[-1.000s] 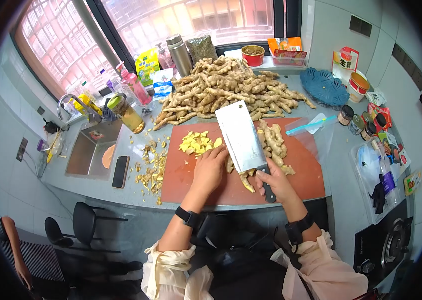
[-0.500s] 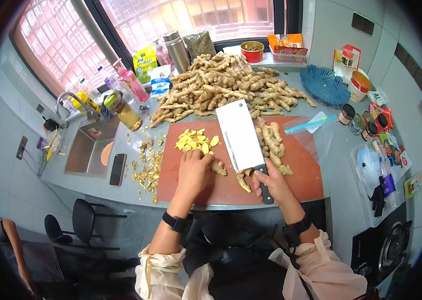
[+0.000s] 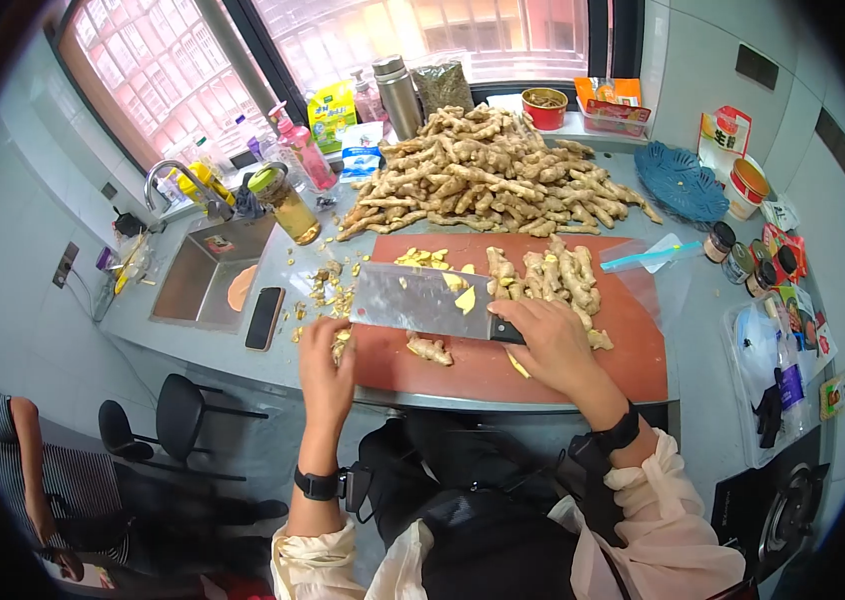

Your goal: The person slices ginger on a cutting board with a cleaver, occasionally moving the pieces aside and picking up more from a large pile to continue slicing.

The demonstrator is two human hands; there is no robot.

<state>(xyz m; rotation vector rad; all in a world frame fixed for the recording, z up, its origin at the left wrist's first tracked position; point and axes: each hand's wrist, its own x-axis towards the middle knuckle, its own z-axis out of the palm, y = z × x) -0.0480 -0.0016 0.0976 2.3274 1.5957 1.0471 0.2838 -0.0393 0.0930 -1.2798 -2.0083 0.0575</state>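
My right hand (image 3: 548, 340) grips the black handle of a cleaver (image 3: 418, 300). The blade lies broadside over the reddish-brown board (image 3: 633, 350), pointing left, with a few yellow ginger slices stuck on it. Behind the blade, sliced ginger (image 3: 425, 258) is partly hidden. My left hand (image 3: 326, 360) is at the board's left edge near the blade's far end, fingers apart, beside peel scraps (image 3: 328, 285). One ginger piece (image 3: 430, 349) lies in front of the blade. More ginger roots (image 3: 568, 275) rest on the board's right side.
A big ginger heap (image 3: 493, 175) stands behind the board. At left are a sink (image 3: 208, 275), a phone (image 3: 264, 318) and a jar (image 3: 288, 208). A blue plate (image 3: 681, 182), plastic bag (image 3: 643, 275) and small jars (image 3: 720, 241) are at right. Another person (image 3: 38, 470) is lower left.
The cleaver has turned from upright to sideways over the slices, which now partly cling to it. My left hand has moved left, off the slices. The view has shifted slightly.
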